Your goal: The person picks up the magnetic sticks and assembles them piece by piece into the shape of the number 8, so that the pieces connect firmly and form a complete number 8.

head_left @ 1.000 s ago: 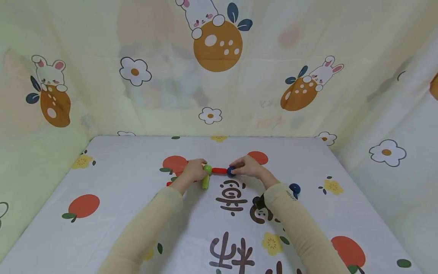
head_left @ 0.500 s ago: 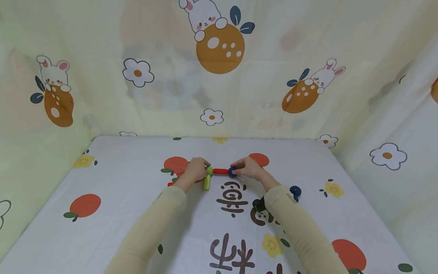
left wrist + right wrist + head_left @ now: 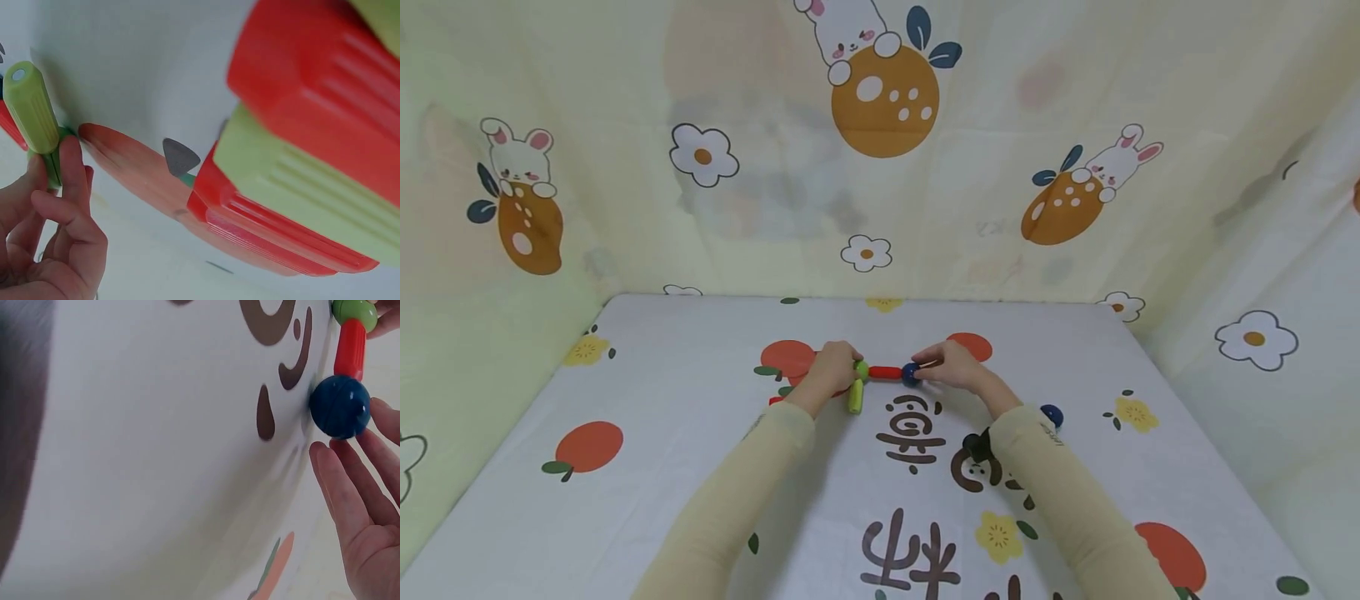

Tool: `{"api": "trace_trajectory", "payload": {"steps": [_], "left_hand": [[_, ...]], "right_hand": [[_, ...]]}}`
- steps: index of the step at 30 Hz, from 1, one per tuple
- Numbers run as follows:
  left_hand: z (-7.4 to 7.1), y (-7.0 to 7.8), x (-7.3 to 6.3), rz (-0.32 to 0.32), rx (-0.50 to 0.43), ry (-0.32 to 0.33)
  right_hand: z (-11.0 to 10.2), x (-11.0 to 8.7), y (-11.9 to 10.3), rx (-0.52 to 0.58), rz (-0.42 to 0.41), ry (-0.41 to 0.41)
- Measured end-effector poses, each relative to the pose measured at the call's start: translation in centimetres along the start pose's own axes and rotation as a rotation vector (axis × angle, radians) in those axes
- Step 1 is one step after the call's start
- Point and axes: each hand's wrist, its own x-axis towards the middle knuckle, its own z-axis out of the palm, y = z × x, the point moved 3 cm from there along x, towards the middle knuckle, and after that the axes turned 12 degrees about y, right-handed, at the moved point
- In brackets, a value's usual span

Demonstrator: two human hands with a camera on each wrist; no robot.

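A short chain of toy building pieces lies on the white printed tablecloth in the head view. A red rod [image 3: 885, 372] links a green ball [image 3: 862, 371] with a dark blue ball [image 3: 911, 374]. From the green ball a light green ridged rod [image 3: 856, 397] points toward the person. My left hand [image 3: 833, 368] pinches the green ball between thumb and fingers, partly covering it. At the other end, my right hand [image 3: 955, 367] is beside the blue ball. Its fingers are loosely extended, one fingertip right at the ball's side in the right wrist view.
Several red and green ridged rods [image 3: 294, 187] lie close to the left wrist camera. By the right sleeve sits another blue ball [image 3: 1052, 415], partly covered. A patterned curtain [image 3: 760, 217] rises behind the table's far edge.
The right hand's fingers have eased back to the right, so more of the blue ball shows. The left hand keeps its pinch on the green ball.
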Motion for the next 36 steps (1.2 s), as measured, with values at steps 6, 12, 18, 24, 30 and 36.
{"api": "trace_trajectory", "payload": {"steps": [6, 12, 18, 24, 30, 36], "left_hand": [[-0.1, 0.1, 0.0, -0.008, 0.013, 0.001], [0.1, 0.1, 0.0, 0.003, 0.037, -0.001], [0.1, 0.1, 0.0, -0.004, 0.021, -0.010], [0.0, 0.1, -0.2, -0.015, 0.014, -0.011], [-0.2, 0.3, -0.1, 0.036, 0.068, 0.000], [0.0, 0.4, -0.2, 0.030, 0.053, -0.012]], "right_hand": [[-1.2, -0.5, 0.4, 0.003, -0.036, 0.014], [-2.6, -0.9, 1.0, 0.011, -0.060, 0.016], [-4.0, -1.6, 1.6, -0.009, -0.065, 0.017], [-5.1, -2.5, 2.4, -0.048, -0.078, 0.011], [-6.1, -3.6, 3.2, -0.061, -0.087, -0.002], [-6.9, -4.6, 4.1, -0.060, -0.095, -0.009]]}}
